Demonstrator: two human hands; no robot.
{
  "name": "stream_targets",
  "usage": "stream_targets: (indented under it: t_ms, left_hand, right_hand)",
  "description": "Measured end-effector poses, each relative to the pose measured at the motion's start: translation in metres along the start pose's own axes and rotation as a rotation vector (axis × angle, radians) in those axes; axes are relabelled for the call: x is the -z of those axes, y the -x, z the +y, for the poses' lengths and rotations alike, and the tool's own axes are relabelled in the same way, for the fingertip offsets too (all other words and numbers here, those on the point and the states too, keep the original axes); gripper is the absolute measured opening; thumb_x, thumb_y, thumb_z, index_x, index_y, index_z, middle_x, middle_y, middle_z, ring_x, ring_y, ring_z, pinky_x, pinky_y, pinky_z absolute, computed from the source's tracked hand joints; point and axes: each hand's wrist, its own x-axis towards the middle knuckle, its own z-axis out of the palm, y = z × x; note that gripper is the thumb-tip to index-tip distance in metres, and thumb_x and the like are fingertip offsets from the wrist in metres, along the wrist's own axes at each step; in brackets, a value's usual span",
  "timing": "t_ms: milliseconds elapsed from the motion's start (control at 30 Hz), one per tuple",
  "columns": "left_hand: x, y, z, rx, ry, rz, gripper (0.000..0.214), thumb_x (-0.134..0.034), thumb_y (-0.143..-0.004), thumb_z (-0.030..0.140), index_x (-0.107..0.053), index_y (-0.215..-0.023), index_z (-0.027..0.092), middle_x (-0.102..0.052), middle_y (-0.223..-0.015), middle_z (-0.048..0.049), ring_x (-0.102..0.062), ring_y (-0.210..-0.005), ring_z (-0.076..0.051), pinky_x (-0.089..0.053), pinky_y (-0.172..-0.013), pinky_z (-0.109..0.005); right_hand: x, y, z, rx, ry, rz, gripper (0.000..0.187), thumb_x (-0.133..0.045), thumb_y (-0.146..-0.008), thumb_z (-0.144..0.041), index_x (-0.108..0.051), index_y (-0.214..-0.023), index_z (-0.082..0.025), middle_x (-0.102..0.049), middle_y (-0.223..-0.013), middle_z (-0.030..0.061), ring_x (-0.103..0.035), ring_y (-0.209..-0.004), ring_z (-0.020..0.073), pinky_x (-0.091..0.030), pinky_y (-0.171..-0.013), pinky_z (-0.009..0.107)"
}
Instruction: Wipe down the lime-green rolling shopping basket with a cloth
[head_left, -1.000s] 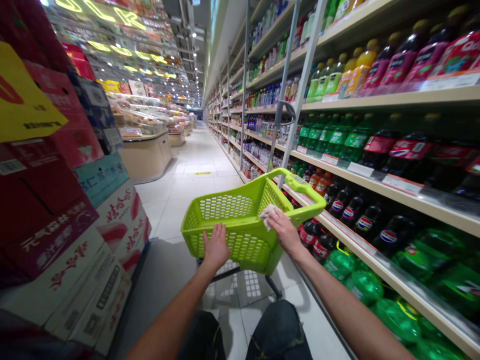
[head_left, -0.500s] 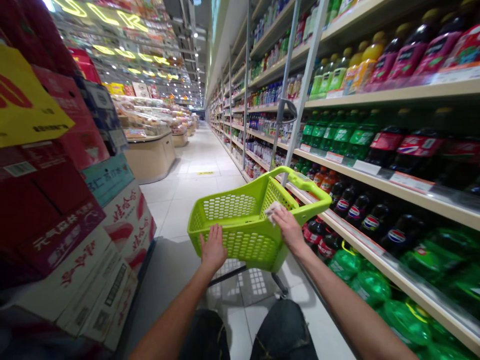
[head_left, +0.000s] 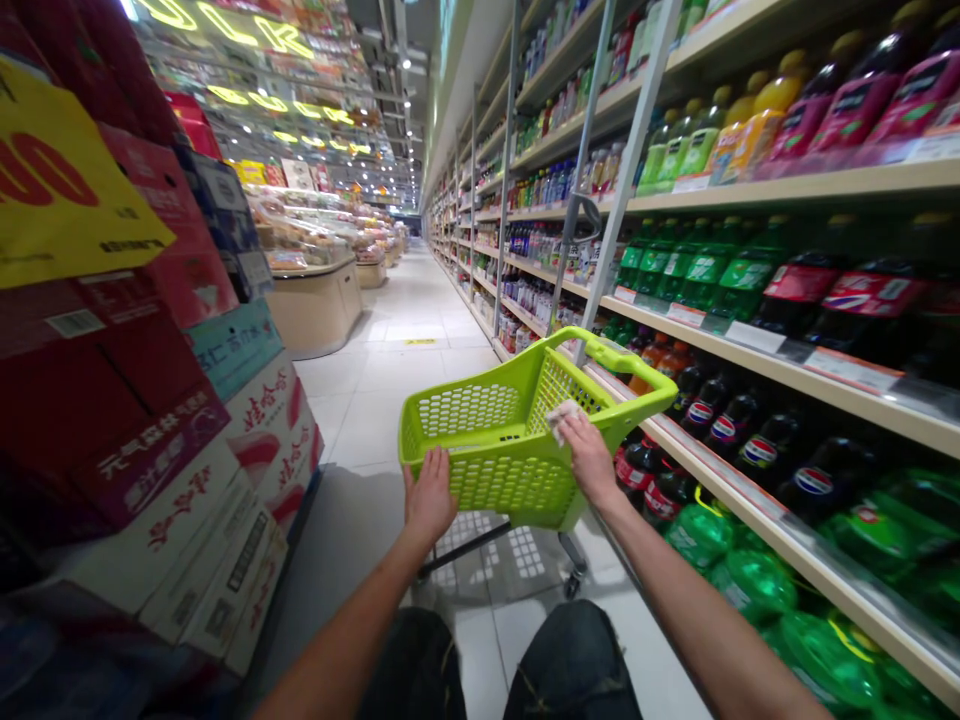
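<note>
A lime-green shopping cart [head_left: 517, 480] with perforated basket walls stands in front of my knees, its handle toward the right. My left hand [head_left: 431, 500] rests on the near side wall close to the cart's left end, fingers stretched out and their tips at the top rim. In my right hand [head_left: 590, 455] is a crumpled white cloth [head_left: 564, 418], pinched and pressed on the near rim by the basket's right end. The cloth is partly covered by my fingers, and I cannot tell whether it is paper or fabric. Inside, the basket floor is partly visible.
Shelves of bottled drinks [head_left: 731, 270] line the right side, close to the cart's handle. Stacked cartons [head_left: 142, 400] with a yellow price sign [head_left: 71, 180] stand at the left. A rounded display counter [head_left: 311, 305] is farther along the tiled aisle [head_left: 382, 375].
The view has turned slightly left, so the cart and shelves appear farther right. My left hand is nearer the cart's left end. The cloth in my right hand stays about the same place on the rim.
</note>
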Motion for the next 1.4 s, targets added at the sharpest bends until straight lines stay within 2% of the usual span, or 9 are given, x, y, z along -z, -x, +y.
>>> stream_targets:
  t_ms: [67, 267, 500, 700, 900, 1033, 1133, 1300, 1400]
  left_hand:
    - [0.000, 0.001, 0.004, 0.000, 0.010, -0.014, 0.069, -0.040, -0.066, 0.017, -0.027, -0.133, 0.006, -0.026, -0.141, -0.0116, -0.020, -0.130, -0.027, -0.015, -0.105, -0.052]
    - [0.000, 0.006, 0.010, -0.070, 0.038, -0.008, 0.069, -0.039, -0.065, 0.016, -0.028, -0.132, 0.008, -0.028, -0.141, -0.0096, -0.022, -0.130, -0.023, -0.012, -0.106, -0.051]
    - [-0.007, 0.009, -0.004, -0.005, 0.032, -0.040, 0.068, -0.039, -0.065, 0.015, -0.027, -0.132, 0.008, -0.029, -0.140, -0.0098, -0.024, -0.129, -0.022, -0.010, -0.105, -0.054]
    - [-0.006, 0.013, 0.008, -0.077, 0.034, -0.063, 0.069, -0.039, -0.066, 0.016, -0.025, -0.133, 0.008, -0.027, -0.141, -0.0093, -0.022, -0.130, -0.021, -0.008, -0.106, -0.052]
    - [0.000, 0.008, 0.001, -0.075, 0.025, -0.124, 0.065, -0.039, -0.066, 0.015, -0.031, -0.131, 0.010, -0.029, -0.140, -0.0100, -0.021, -0.130, -0.024, -0.007, -0.105, -0.054]
    - [0.002, 0.011, 0.012, -0.102, 0.035, -0.121, 0.062, -0.041, -0.067, 0.016, -0.034, -0.128, 0.011, -0.033, -0.138, -0.0107, -0.021, -0.130, -0.023, -0.006, -0.105, -0.053]
    - [0.001, 0.019, 0.024, -0.132, 0.053, -0.101, 0.061, -0.043, -0.067, 0.017, -0.035, -0.127, 0.011, -0.035, -0.137, -0.0116, -0.023, -0.129, -0.023, -0.006, -0.106, -0.053]
    - [0.001, 0.021, 0.021, -0.271, 0.083, -0.062, 0.055, -0.043, -0.070, 0.018, -0.038, -0.125, 0.016, -0.041, -0.132, -0.0095, -0.027, -0.127, -0.022, -0.006, -0.107, -0.049]
    - [0.001, 0.010, 0.007, -0.190, 0.044, -0.108, 0.060, -0.039, -0.069, 0.013, -0.033, -0.129, 0.013, -0.030, -0.140, -0.0110, -0.021, -0.130, -0.022, -0.008, -0.106, -0.051]
  right_hand:
    - [-0.002, -0.001, 0.002, -0.038, -0.017, 0.001, 0.045, -0.035, -0.075, 0.000, -0.058, -0.110, -0.018, -0.053, -0.123, 0.0079, -0.031, -0.127, 0.0180, -0.027, -0.105, 0.044]
    - [-0.043, 0.007, -0.045, 0.143, -0.128, -0.165, 0.040, -0.037, -0.078, -0.002, -0.061, -0.104, -0.020, -0.057, -0.118, 0.0059, -0.036, -0.124, 0.0171, -0.030, -0.103, 0.043]
    - [-0.037, 0.002, -0.018, -0.066, -0.081, -0.062, 0.044, -0.035, -0.073, 0.002, -0.060, -0.105, -0.016, -0.057, -0.117, 0.0101, -0.036, -0.124, 0.0195, -0.030, -0.102, 0.046]
    - [-0.060, 0.007, -0.053, 0.114, -0.196, -0.204, 0.045, -0.038, -0.073, 0.001, -0.059, -0.107, -0.020, -0.056, -0.119, 0.0078, -0.040, -0.121, 0.0176, -0.033, -0.101, 0.042]
    - [-0.049, 0.004, -0.033, -0.054, -0.155, -0.159, 0.049, -0.036, -0.069, 0.004, -0.060, -0.106, -0.017, -0.057, -0.117, 0.0110, -0.040, -0.121, 0.0192, -0.032, -0.100, 0.045]
    - [-0.055, 0.014, -0.066, 0.110, -0.252, -0.283, 0.047, -0.038, -0.072, 0.000, -0.059, -0.109, -0.020, -0.056, -0.119, 0.0090, -0.040, -0.121, 0.0179, -0.035, -0.099, 0.042]
    - [-0.052, 0.015, -0.084, 0.157, -0.253, -0.303, 0.043, -0.040, -0.073, -0.001, -0.060, -0.107, -0.019, -0.058, -0.116, 0.0093, -0.044, -0.118, 0.0185, -0.037, -0.098, 0.040]
    - [-0.030, 0.014, -0.057, 0.031, -0.188, -0.239, 0.043, -0.040, -0.070, 0.000, -0.064, -0.101, -0.020, -0.063, -0.107, 0.0076, -0.050, -0.112, 0.0190, -0.040, -0.096, 0.040]
    - [-0.022, 0.023, -0.038, -0.018, -0.186, -0.187, 0.041, -0.039, -0.071, -0.002, -0.065, -0.098, -0.019, -0.064, -0.105, 0.0073, -0.052, -0.110, 0.0197, -0.041, -0.095, 0.041]
